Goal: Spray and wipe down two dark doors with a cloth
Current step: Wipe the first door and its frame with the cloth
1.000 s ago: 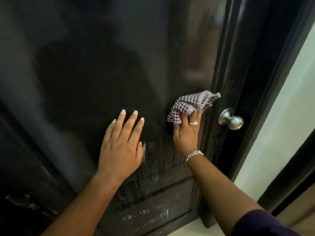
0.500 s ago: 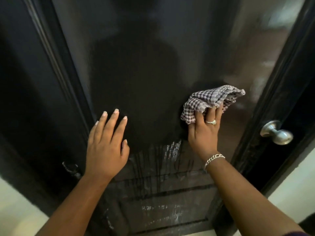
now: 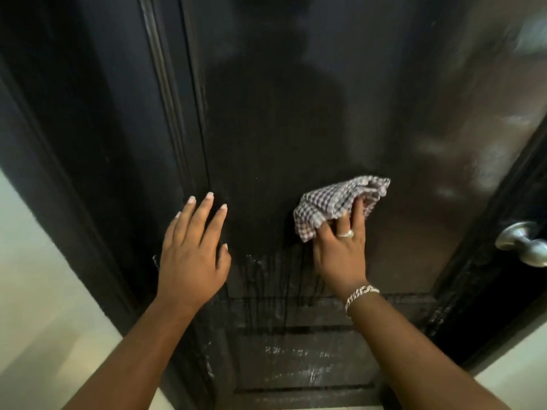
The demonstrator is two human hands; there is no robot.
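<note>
Head view of a wiping stroke on a tall, glossy dark door [image 3: 296,119]. The right hand [image 3: 340,255] grips a small crumpled checked purple-and-white cloth [image 3: 334,202], its fingers curled over the bunched fabric and pressing it against the middle of the door panel; a ring and a chain bracelet are visible on that hand and wrist. The left hand [image 3: 192,255] lies flat on the door just left of the cloth, fingers straight and slightly spread, holding nothing and apparently bracing the panel.

Handling, as judged: the cloth is light, soft and limp, so it has to be gathered in the palm, as here, or the loose corner at its upper right will flap rather than wipe. The door is rigid and hinged, and it may swing under pressure, which the flat left hand would counter. Its lacquered face looks wet and slick below the hands, where dark liquid runs [image 3: 275,279] trail down toward the recessed lower panel [image 3: 302,362], which bears whitish smears.

Surroundings: a round silver metal door knob [image 3: 524,244] projects at the right edge, near the cloth's likely path, and the stroke would need to work around it. A raised moulding [image 3: 165,93] runs up the left side of the door. Pale wall [image 3: 32,261] shows at lower left. No spray bottle is in view.
</note>
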